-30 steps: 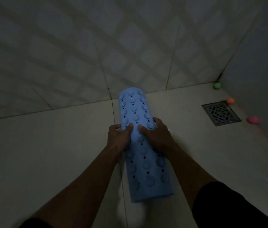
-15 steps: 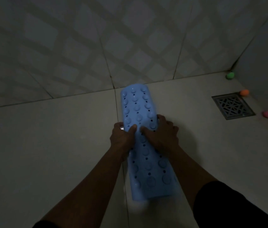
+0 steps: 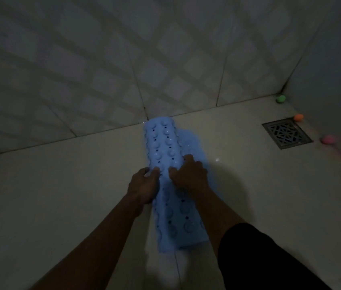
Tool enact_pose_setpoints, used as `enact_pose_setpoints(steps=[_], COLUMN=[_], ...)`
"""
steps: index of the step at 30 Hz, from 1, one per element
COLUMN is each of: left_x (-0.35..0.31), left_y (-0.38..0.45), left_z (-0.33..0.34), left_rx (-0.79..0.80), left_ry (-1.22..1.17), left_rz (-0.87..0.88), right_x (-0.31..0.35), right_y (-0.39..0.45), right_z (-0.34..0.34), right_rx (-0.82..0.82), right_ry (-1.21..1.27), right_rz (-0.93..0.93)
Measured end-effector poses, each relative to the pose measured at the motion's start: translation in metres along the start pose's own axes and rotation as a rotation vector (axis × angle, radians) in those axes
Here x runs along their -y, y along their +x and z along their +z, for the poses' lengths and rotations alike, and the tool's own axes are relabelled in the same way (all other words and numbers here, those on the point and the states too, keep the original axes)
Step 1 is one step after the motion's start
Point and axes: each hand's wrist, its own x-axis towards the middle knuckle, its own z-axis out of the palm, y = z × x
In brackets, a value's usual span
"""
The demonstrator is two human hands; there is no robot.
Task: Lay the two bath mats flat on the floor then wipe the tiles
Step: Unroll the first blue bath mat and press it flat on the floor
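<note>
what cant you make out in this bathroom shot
Head view only:
- Second bath mat: none visible.
- Blue mat: underside hidden; near end lost in shadow.
- Left hand and right hand: fingertips hidden against the mat.
- Three small coloured things by the drain: too small and dim to identify.

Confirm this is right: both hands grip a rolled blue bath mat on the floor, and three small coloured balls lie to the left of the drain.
One detail is wrong. In the head view the green ball, orange ball and pink ball lie on the right side of the drain, along the right wall, not left. The rest holds: left hand and right hand grip the rolled blue bath mat on the floor.
</note>
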Motion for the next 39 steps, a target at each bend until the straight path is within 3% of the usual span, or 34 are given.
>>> enact_pose_setpoints(steps=[4,9,14,17,21,31,35,39], left_x=[0.012,0.036,0.045,0.050,0.060,0.094,0.099,0.106], left_y=[-0.009,-0.028,-0.028,-0.026,-0.024,-0.011,-0.008,-0.006], left_z=[-0.023,-0.051,-0.074,-0.085,-0.104,-0.165,-0.188,-0.195], left_rx=[0.033,0.002,0.007,-0.007,0.006,0.124,0.175,0.186], left_ry=[-0.047,-0.098,-0.108,-0.116,-0.110,-0.234,-0.341,-0.340], left_rz=[-0.014,-0.078,-0.073,-0.066,-0.081,-0.069,-0.091,-0.063], right_x=[0.017,0.014,0.034,0.048,0.066,0.081,0.086,0.111], right_y=[-0.010,-0.022,-0.031,-0.041,-0.052,-0.061,-0.063,-0.073], right_z=[0.026,0.037,0.056,0.072,0.087,0.144,0.164,0.170], right_rx=[-0.038,-0.057,0.025,0.078,0.011,0.012,-0.120,-0.049], right_ry=[0.054,-0.171,-0.184,-0.174,-0.226,-0.180,-0.120,-0.249], right_rz=[-0.097,-0.305,-0.198,-0.223,-0.273,-0.125,-0.133,-0.016])
